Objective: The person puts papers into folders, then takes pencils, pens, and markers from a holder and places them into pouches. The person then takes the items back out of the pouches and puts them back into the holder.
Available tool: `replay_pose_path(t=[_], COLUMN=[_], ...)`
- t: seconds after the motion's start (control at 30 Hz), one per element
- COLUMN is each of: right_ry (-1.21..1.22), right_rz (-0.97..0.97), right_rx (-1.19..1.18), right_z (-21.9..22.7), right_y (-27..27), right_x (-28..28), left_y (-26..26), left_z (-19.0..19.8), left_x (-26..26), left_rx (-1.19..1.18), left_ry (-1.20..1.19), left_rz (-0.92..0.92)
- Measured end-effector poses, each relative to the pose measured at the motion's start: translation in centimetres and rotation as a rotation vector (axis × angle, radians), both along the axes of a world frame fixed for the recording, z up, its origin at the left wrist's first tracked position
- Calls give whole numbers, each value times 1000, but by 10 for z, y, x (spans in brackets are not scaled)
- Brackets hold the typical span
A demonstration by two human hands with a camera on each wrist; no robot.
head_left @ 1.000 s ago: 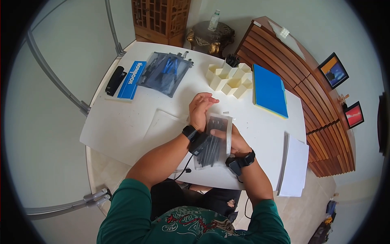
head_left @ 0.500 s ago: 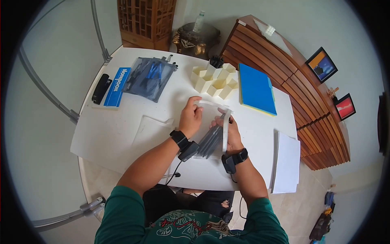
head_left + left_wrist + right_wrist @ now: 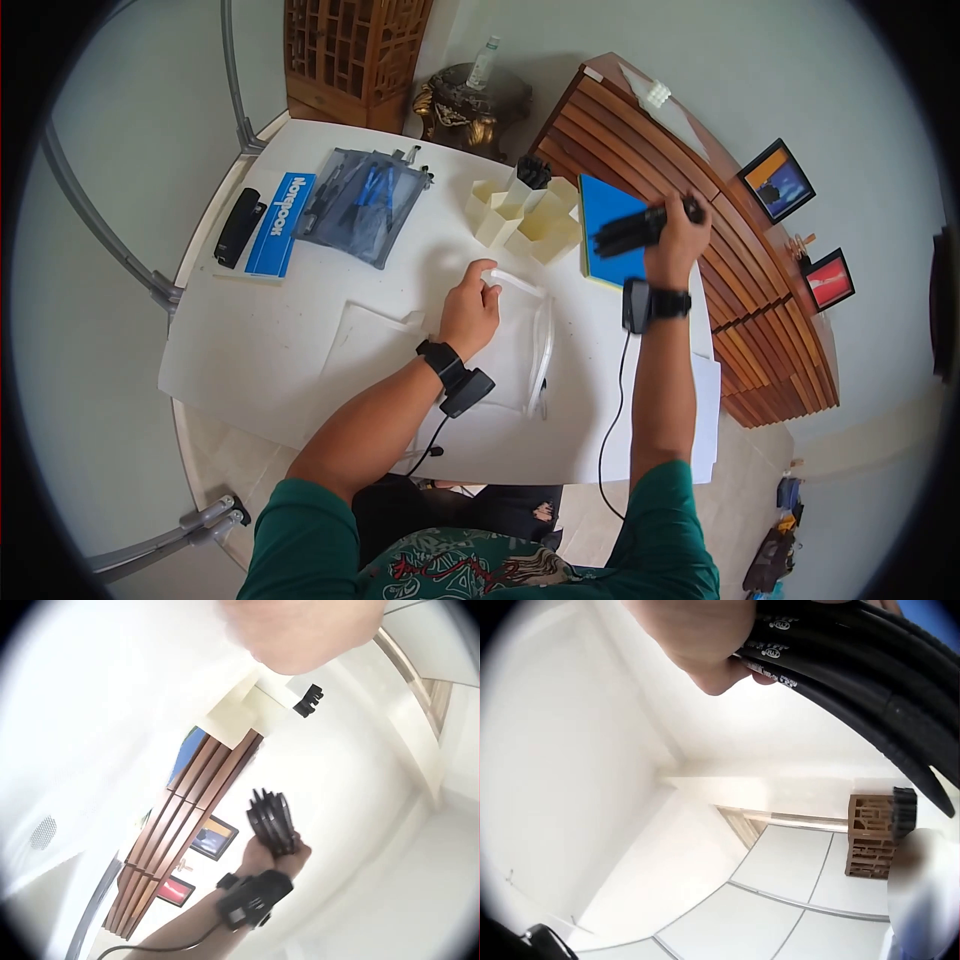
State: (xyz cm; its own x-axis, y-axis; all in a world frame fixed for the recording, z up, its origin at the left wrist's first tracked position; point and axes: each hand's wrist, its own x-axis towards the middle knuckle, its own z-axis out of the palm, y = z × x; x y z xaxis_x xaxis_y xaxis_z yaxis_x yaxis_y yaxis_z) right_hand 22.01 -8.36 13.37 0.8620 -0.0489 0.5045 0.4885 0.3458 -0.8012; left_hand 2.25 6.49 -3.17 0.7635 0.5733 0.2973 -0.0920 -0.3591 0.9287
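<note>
My right hand [image 3: 677, 245] is raised over the blue folder at the right, gripping a bundle of black pens [image 3: 630, 232]. In the right wrist view the bundle [image 3: 855, 667] shows white lettering near the fingers. My left hand [image 3: 470, 312] pinches the rim of a clear pouch [image 3: 515, 345] with a white edge, which lies on the table. A small dark item [image 3: 544, 398] shows at the pouch's right edge. The left wrist view shows the pens [image 3: 271, 823] fanned out above the right hand [image 3: 277, 859].
Cream hexagonal holders [image 3: 525, 222], one with black items [image 3: 533, 172], stand at the back beside the blue folder [image 3: 605, 208]. To the left are a mesh pouch [image 3: 365, 205], a notebook [image 3: 278, 225] and a black stapler [image 3: 240, 228]. White paper [image 3: 705, 415] lies at the right edge.
My right hand has drawn the pens out of the pouch and moved up and to the right with them. My left hand stays at the pouch's rim, and the pouch has flattened.
</note>
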Motion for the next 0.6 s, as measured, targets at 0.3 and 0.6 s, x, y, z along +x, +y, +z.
replay_pose_path(t=[0.3,0.6], right_ry=[-189,-207], right_rz=[-95,-154], right_rx=[-200,-296], right_z=[16,-18], right_y=[105,110], right_x=[55,64], left_y=[-1,-1], left_z=[1,-1], left_x=[0,1], left_rx=[-31,-32], left_ry=[7,11], left_rz=[-25,-19])
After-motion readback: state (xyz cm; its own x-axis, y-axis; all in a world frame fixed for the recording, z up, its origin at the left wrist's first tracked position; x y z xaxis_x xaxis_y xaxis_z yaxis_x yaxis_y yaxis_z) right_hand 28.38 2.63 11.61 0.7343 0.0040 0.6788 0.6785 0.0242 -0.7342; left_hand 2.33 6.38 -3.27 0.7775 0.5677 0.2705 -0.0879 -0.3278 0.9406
